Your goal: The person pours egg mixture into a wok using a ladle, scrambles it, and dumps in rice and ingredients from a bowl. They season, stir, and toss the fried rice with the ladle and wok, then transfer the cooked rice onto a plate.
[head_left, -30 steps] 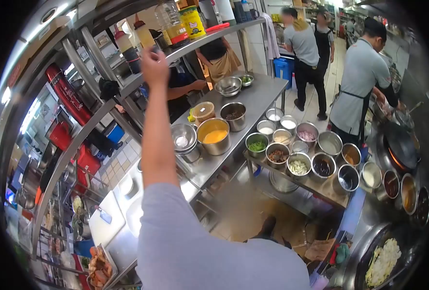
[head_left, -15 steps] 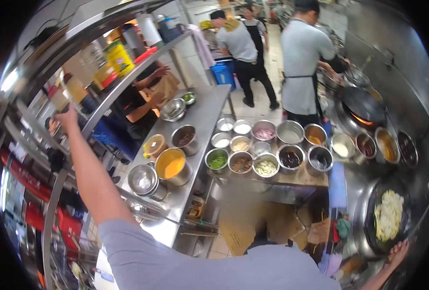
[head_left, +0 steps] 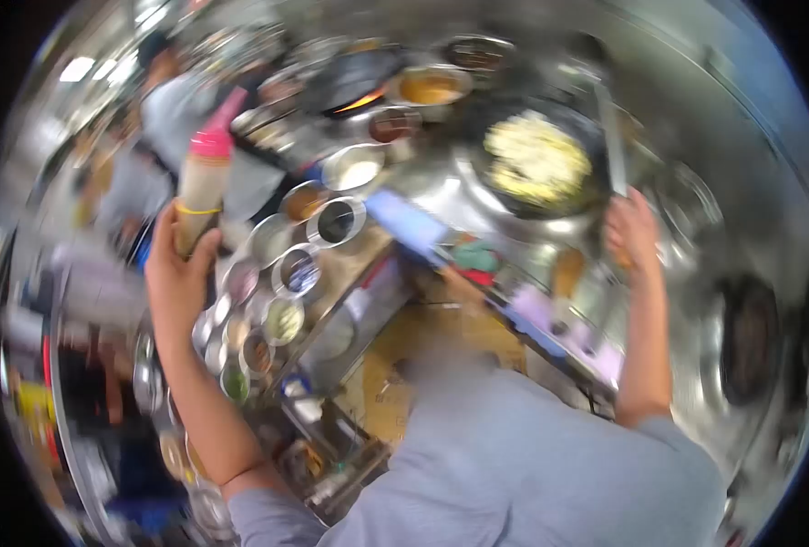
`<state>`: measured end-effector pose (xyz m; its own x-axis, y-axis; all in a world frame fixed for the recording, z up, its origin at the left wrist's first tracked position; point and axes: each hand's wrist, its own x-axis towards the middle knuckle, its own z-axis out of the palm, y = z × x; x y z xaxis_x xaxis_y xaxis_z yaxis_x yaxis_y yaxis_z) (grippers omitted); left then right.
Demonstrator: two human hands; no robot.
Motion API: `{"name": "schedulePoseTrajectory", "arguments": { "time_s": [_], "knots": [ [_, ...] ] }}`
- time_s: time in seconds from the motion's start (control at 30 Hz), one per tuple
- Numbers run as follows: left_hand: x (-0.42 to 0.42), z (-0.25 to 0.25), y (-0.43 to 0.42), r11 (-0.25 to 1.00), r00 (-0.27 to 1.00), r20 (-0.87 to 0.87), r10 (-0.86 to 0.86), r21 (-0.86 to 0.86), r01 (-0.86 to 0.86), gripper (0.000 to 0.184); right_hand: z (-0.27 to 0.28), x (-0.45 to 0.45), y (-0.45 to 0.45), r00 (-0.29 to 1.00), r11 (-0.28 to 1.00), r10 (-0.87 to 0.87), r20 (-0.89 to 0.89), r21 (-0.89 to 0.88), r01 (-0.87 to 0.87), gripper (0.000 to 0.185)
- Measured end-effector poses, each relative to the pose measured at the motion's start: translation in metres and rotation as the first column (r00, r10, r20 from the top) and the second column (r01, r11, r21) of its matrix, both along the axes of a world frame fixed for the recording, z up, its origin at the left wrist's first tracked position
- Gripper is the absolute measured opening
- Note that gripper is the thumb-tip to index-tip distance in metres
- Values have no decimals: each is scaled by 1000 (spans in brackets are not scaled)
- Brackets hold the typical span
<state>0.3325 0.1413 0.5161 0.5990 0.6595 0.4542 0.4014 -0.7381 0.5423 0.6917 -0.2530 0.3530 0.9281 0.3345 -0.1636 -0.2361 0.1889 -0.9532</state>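
Observation:
My left hand [head_left: 175, 273] is raised on the left, its fingers wrapped round a squeeze bottle [head_left: 207, 178] with a pink nozzle cap and a yellow band. The bottle stands nearly upright, tip up. On the right, my right hand [head_left: 637, 228] is closed round the handle end of a long metal ladle [head_left: 614, 137]. The ladle's far end lies beyond the wok and is blurred. Left of that hand, a dark wok [head_left: 480, 150] holds pale chopped food with yellow bits [head_left: 536, 159].
Several metal ingredient pots [head_left: 336, 221] crowd the counter at left centre. Another wok [head_left: 363, 75] with flame beneath stands farther off, near a co-worker [head_left: 181, 114]. A dark pan [head_left: 749, 337] is at far right. A blue cloth [head_left: 409, 219] hangs over the stove edge.
My view has swung right towards the stove. My left hand has come away from the shelf side, and the squeeze bottle now shows clearly in it. My right hand shows fully, gripping the ladle.

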Motion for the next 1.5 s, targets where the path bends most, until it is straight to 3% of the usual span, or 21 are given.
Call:
{"name": "schedulePoseTrajectory", "arguments": {
  "time_s": [0.03,0.1,0.23,0.33,0.5,0.77,0.8,0.83,0.87,0.9,0.93,1.0,1.03,1.1,1.17,1.23,1.27,1.33,1.4,1.47,1.5],
  "knots": [
    [47,-5,-14,996,983,-186,8,92,9,57,-6,-5,-6,998,998,-29,50,-60,32,60],
    [122,-39,-6,910,945,-317,-73,367,194,57,-7,-18,-14,996,1000,4,90,-22,-2,60],
    [242,-46,-54,872,681,-732,5,337,356,47,0,-43,-46,996,1000,-11,92,-27,14,53],
    [287,-54,-79,754,588,-805,-75,340,562,48,5,-62,-68,992,987,-15,126,-155,35,54],
    [335,-52,-83,731,625,-780,6,430,530,41,5,-73,-95,987,977,-38,155,-200,69,54],
    [313,-52,-51,866,720,-693,-44,333,373,44,12,-59,-62,989,968,-30,146,-243,65,57],
    [306,-57,-43,904,694,-708,-132,201,377,45,11,-55,-53,987,956,-22,158,-285,67,58],
    [301,-80,-30,917,760,-595,-261,93,388,47,7,-51,-45,980,954,13,200,-294,48,57],
    [320,-150,15,814,823,-448,-348,291,502,49,2,-46,-37,978,946,6,210,-317,62,58],
    [295,-125,-22,921,845,-429,-318,72,383,52,-19,-33,-36,982,976,37,184,-217,4,59],
    [281,-131,-30,922,876,-286,-388,-126,367,53,-10,-32,-28,987,933,58,152,-361,1,60],
    [284,-201,1,854,945,82,-316,-409,321,64,-25,-20,-9,991,951,92,98,-304,-58,58],
    [238,-143,-23,609,945,179,-274,-728,315,68,-46,-6,-3,985,949,117,130,-306,-73,57],
    [212,-155,18,459,828,469,-308,-689,561,63,-47,0,13,952,836,255,168,-534,-129,56],
    [134,-100,30,392,782,596,-185,-684,615,58,-115,52,13,792,579,439,424,-808,111,56],
    [54,-46,42,522,728,686,-17,-615,591,54,-81,19,36,725,413,549,416,-889,197,54],
    [17,-32,64,611,726,685,-66,-547,572,47,-84,24,42,709,427,564,423,-885,188,54],
    [-73,15,78,809,724,687,63,-460,366,32,-95,31,48,738,166,628,246,-969,181,53],
    [-174,47,103,968,770,624,133,-247,32,35,-125,54,44,677,249,666,313,-949,193,53],
    [-251,91,80,960,612,739,281,-213,-183,39,-132,64,50,749,316,626,218,-949,13,59],
    [-292,110,69,914,540,763,356,-162,-373,39,-162,89,48,745,521,620,246,-839,-156,55]
  ]
}}
